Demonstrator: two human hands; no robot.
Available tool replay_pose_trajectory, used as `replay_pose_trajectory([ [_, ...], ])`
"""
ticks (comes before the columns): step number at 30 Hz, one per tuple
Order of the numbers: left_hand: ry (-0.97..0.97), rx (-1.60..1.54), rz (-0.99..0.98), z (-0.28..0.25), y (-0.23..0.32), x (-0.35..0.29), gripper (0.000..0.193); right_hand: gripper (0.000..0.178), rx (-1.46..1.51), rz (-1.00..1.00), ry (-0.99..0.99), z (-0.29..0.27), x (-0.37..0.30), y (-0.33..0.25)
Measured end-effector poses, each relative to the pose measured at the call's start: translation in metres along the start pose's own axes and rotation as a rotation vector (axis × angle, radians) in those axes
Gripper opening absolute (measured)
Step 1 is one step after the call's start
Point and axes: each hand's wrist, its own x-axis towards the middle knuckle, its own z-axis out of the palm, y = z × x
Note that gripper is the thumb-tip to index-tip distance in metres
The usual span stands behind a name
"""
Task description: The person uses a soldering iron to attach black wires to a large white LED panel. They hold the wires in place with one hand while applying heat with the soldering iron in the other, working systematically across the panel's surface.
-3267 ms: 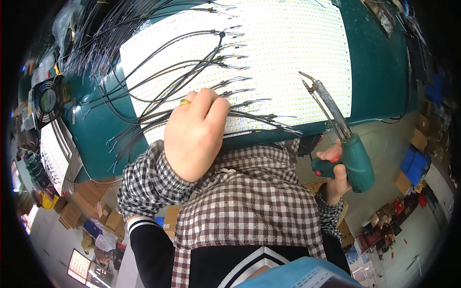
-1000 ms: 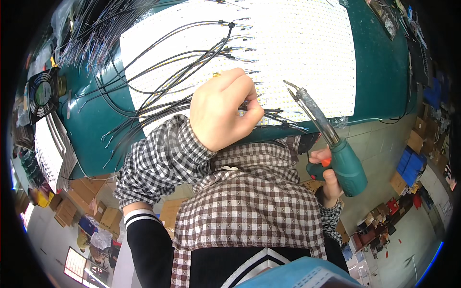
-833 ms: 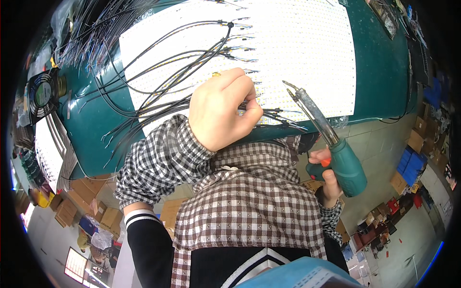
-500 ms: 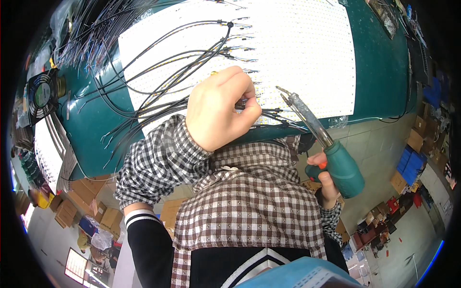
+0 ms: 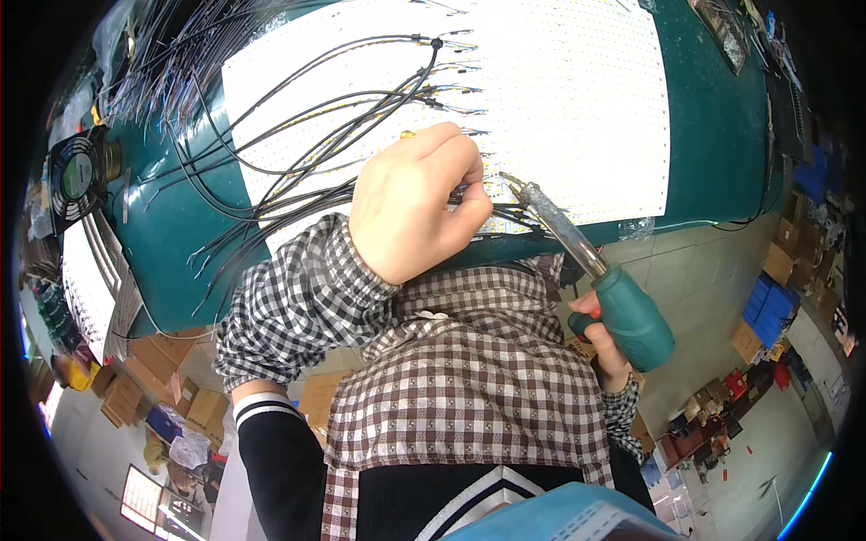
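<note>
My left hand (image 5: 415, 203) is closed in a pinch over the white panel (image 5: 586, 117), which is covered with rows of small dots. Dark cable shows in the gap between its thumb and fingers; the exact grip is partly hidden. My right hand (image 5: 609, 347) is wrapped round the green handle of a soldering iron (image 5: 639, 316). The iron slants up and left, its tip just right of my left fingertips. Several black cables (image 5: 338, 131) lie across the panel, their thin stripped wire ends pointing right. More cables run under and beside my left hand.
A green table (image 5: 722, 135) carries the panel. A bundle of grey wires (image 5: 189, 54) lies at the far left, with a small black fan (image 5: 79, 178) nearer. Stacked white strips (image 5: 95, 279) sit at the left edge. Cardboard boxes (image 5: 167, 370) stand on the floor beyond.
The soldering iron in my right hand has moved left and slightly down, bringing its tip close to my left fingertips. My left hand has hardly moved.
</note>
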Motion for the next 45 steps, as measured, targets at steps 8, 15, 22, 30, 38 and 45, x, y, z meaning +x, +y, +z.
replay_pose_trajectory([
  [8,-0.002,0.009,0.002,0.0,0.0,0.0,0.012,0.059,0.018,-0.032,-0.014,0.002,0.003,0.006],
  [15,-0.004,0.022,0.003,0.0,0.0,0.001,0.013,0.059,0.005,-0.054,-0.016,0.004,0.005,0.005],
  [22,-0.007,0.023,-0.006,0.0,0.0,0.001,0.012,0.057,-0.07,-0.086,-0.034,0.003,0.005,0.007],
  [30,-0.014,0.016,-0.008,-0.001,0.0,0.002,0.012,0.046,0.038,-0.02,-0.006,0.002,0.0,0.01],
  [38,-0.027,0.01,-0.026,-0.003,0.001,0.0,0.01,0.047,0.041,-0.038,-0.043,-0.002,0.003,0.009],
  [45,-0.126,-0.168,-0.168,-0.016,0.003,0.006,0.007,0.065,0.294,0.083,0.049,0.003,0.005,0.001],
])
